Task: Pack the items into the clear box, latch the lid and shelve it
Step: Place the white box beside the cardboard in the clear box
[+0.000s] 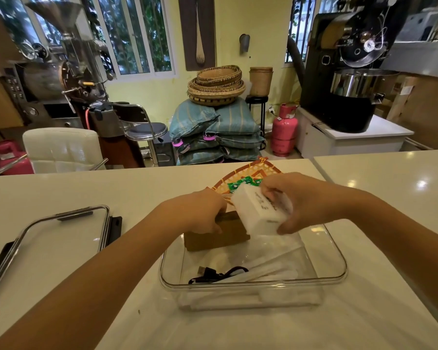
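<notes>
Clear box (339, 275), lidless, black cable (213, 274) inside, white table (111, 193)

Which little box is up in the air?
The white box, held tilted in the right hand. The brown box sits low at the clear box's far edge.

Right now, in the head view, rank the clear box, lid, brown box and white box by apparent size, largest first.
1. Clear box
2. Lid, close behind; it lies off to the side, so this gap is unsure
3. Brown box, partly hidden by the left hand
4. White box, similar; unsure
</notes>
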